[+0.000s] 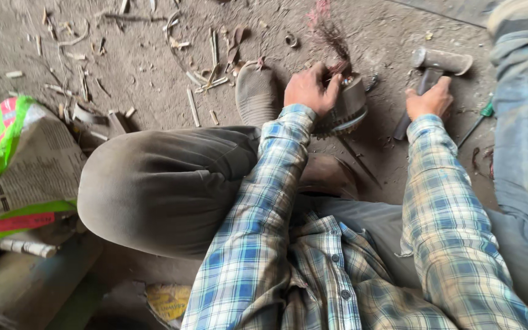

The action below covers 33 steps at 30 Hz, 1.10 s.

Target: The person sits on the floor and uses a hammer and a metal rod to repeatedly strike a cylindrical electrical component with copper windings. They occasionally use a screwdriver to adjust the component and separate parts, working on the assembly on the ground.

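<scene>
The person sat low on a dusty floor (154, 67), one knee in olive trousers (160, 183) raised at the centre-left of the view and both plaid-sleeved arms stretched toward twelve o'clock. The left hand (310, 88) was closed over the top of a round, dark motor armature (349, 107), fingers curled around its upper edge, pressing it down against the floor just beyond the toe of a worn shoe (256, 95). A tuft of reddish copper winding wire (331, 33) stuck out of the armature toward twelve o'clock. At about three o'clock from the armature, a little apart from it, the right hand (429, 98) was wrapped around the dark handle of a hammer (438, 64), whose grey cylindrical head lay on the floor at twelve o'clock from the knuckles. A green-handled screwdriver (481, 116) lay just at three o'clock of that hand, beside the blue-jeaned leg of another person (524, 122) along the right edge. Wood splinters and chips (206, 76) were scattered over the floor toward eleven o'clock, and a green and pink printed sack (13, 165) lay at nine o'clock from the raised knee.
</scene>
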Motion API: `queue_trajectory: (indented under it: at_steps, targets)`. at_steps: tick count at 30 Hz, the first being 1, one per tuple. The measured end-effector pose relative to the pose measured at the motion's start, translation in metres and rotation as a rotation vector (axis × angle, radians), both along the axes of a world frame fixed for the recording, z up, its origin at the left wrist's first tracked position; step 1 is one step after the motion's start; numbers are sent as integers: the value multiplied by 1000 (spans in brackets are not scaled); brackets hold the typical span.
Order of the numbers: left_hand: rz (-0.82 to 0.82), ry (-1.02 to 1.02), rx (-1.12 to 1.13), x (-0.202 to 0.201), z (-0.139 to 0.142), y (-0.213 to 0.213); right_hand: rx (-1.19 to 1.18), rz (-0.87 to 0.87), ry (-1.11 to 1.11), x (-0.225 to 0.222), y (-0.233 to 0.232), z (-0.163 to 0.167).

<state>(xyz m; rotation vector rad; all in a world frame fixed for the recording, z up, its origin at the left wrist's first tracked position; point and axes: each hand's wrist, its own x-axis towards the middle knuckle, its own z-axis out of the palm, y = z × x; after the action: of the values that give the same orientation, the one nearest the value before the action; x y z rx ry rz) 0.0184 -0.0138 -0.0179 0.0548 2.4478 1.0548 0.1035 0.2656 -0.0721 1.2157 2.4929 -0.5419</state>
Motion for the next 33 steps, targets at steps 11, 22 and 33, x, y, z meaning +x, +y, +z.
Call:
queue_trajectory:
  at_steps: [11, 22, 33]
  targets:
    - [19, -23, 0, -1, -3, 0, 136, 615, 332, 9, 26, 102]
    - [-24, -82, -18, 1, -5, -4, 266, 1237, 276, -10, -79, 195]
    - [26, -76, 23, 5, -18, 5, 133, 1064, 498, -27, -48, 230]
